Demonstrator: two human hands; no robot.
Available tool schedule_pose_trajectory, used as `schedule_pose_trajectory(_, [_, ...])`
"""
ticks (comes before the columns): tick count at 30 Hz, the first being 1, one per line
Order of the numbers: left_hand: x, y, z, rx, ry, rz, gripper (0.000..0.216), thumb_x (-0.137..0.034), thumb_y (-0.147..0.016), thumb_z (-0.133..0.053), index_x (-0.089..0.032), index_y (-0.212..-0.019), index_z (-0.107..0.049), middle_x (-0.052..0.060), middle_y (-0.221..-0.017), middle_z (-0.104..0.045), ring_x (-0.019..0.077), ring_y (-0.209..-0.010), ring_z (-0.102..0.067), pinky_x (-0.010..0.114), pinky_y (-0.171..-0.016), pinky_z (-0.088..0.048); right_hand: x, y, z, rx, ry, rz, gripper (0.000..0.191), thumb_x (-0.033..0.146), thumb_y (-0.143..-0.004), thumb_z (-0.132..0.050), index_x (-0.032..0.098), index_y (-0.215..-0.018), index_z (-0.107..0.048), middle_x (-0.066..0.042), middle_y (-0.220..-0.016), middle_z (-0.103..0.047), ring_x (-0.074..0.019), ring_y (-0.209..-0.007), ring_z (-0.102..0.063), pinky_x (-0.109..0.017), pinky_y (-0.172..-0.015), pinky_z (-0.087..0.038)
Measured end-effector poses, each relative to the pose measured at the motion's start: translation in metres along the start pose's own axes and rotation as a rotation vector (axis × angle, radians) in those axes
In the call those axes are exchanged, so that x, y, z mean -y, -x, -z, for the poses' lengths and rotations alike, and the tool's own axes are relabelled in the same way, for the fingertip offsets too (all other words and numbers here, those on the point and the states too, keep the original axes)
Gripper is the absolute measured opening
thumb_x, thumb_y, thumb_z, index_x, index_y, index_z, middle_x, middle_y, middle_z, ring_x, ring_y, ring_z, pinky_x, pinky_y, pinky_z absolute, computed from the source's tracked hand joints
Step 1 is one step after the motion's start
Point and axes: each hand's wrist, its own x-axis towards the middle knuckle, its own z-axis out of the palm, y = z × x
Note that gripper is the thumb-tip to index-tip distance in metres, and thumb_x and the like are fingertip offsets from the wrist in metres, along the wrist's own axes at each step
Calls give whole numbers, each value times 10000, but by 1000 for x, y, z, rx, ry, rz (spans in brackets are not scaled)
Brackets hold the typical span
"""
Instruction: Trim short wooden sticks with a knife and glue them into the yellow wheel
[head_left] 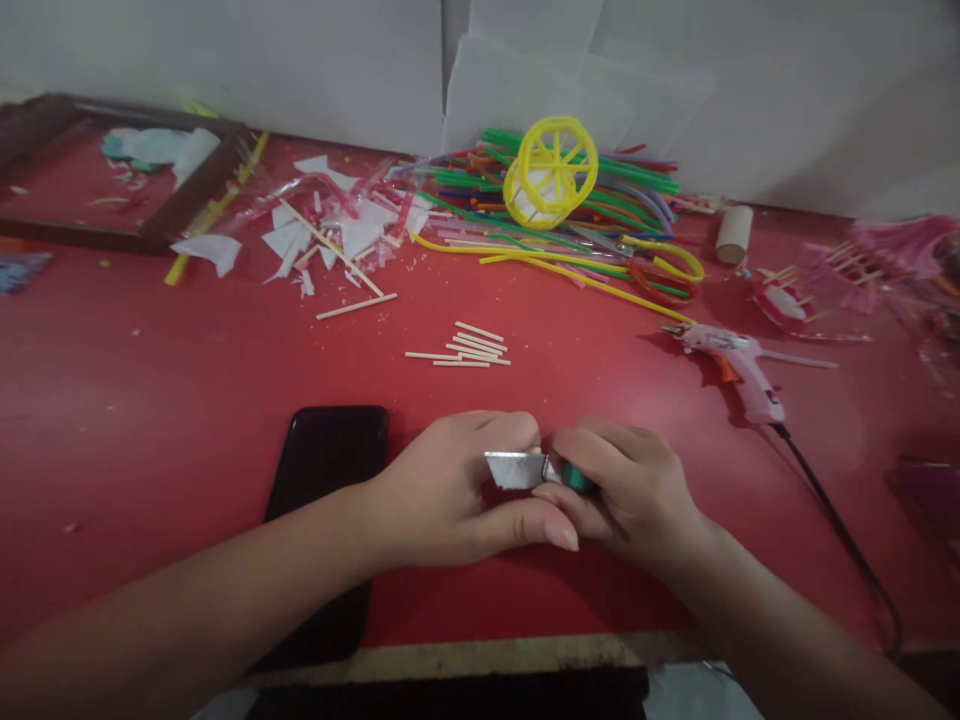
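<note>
right hand [636, 480]: holds bladed tool [516, 471]; left hand [444, 488]: alongside

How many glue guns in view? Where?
1: the pink glue gun, lying on the red table, beyond and right of the right hand. Another could hide in the clutter behind.

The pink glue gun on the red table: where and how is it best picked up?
Probably by the handle of the pink glue gun, coming from the near right side: the gun lies on its side, its handle slanting toward the near right, while its metal nozzle points left, away from that grip.
</note>
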Motion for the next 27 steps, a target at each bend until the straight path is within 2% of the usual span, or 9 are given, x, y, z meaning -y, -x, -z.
schedule_pose_trajectory(6, [0, -3, 0, -41, -81, -48, 591, -706, -811, -523, -177, -612, -351, -75, -553, -373, 68, -489, -311, 217, -482, -251, 0, 2, 0, 37, -51, 17, 499, 545, -974, -359, 193, -659, -522, 30, -568, -444, -91, -507, -330, -252, -496, -257])
schedule_pose_trajectory(11, [8, -2, -2, -6, -209, -89, 613, -752, -788, -505, -180, -606, -386, -69, -538, -354, 73, -464, -274, 237, -475, -213, 2, 2, -1, 41, -68, 14, 576, 593, -974, -291, 188, -611, -481, 34, -556, -400, -89, -504, -283, -266, -484, -208])
schedule_pose_trajectory(15, [13, 0, -6, 19, -286, -55, 641, -798, -732, -521, -183, -583, -418, -60, -515, -353, 82, -450, -299, 248, -479, -215, 3, 1, -1, 39, -70, 29, 557, 579, -977, -302, 191, -611, -461, 36, -553, -389, -91, -507, -290, -269, -489, -205])
schedule_pose_trajectory(20, [11, 4, -9, 32, -350, -39, 633, -776, -757, -522, -180, -557, -450, -47, -508, -369, 90, -468, -374, 248, -492, -243, 2, 2, 1, 40, -59, 71, 513, 533, -988, -320, 194, -634, -473, 32, -562, -401, -101, -517, -298, -278, -497, -211])
schedule_pose_trajectory(27, [10, 3, -11, 29, -352, -33, 701, -833, -723, -474, -167, -511, -416, -67, -475, -274, 67, -427, -246, 238, -468, -219, 4, 2, 1, 20, -45, 80, 495, 528, -984, -340, 194, -643, -469, 36, -562, -396, -99, -515, -280, -273, -498, -204])
